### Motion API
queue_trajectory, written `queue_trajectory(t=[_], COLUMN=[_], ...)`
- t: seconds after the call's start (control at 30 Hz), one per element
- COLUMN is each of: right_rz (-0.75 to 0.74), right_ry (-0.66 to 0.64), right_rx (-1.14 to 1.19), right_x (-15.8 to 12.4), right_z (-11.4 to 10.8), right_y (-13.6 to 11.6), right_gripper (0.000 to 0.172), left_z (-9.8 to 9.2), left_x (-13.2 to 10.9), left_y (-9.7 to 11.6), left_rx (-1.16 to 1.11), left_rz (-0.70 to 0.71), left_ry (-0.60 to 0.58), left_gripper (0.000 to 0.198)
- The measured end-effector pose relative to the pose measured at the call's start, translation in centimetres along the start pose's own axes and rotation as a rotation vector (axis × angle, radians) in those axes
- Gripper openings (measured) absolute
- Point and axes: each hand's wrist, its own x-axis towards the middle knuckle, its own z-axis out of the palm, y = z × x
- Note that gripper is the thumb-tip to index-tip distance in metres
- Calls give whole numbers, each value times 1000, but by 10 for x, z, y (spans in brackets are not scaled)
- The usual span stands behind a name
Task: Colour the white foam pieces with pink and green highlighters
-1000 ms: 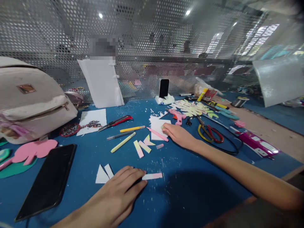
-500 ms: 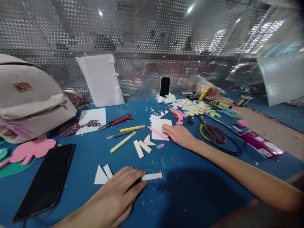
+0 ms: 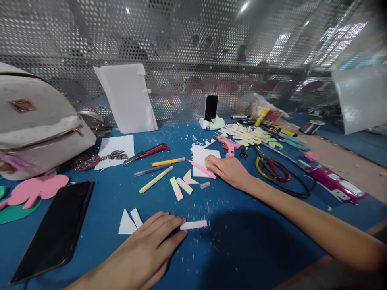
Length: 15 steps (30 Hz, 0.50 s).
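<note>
Nearer the wearer than the pink marker, the left hand pinches a pink-tipped pale strip between thumb and fingers. Just right of that marker, the right hand has fingertips closed on a small pale-green piece, mostly hidden, over white paper.

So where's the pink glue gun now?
In the head view, the pink glue gun lies right of centre on the blue table, just beyond the right hand and beside the pile of pale strips.
</note>
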Motion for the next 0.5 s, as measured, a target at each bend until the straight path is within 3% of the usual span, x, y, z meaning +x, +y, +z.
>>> queue_trajectory(t=[0.23, 0.5], right_rz=[99, 9], right_ry=[53, 117], right_rx=[-40, 1], right_x=[2, 0], right_z=[0, -1], right_y=[1, 16], right_gripper=[40, 37], left_z=[0, 1], left_x=[2, 2], left_y=[0, -1], left_rx=[33, 11], left_rz=[13, 4], left_ry=[6, 10], left_gripper=[62, 60])
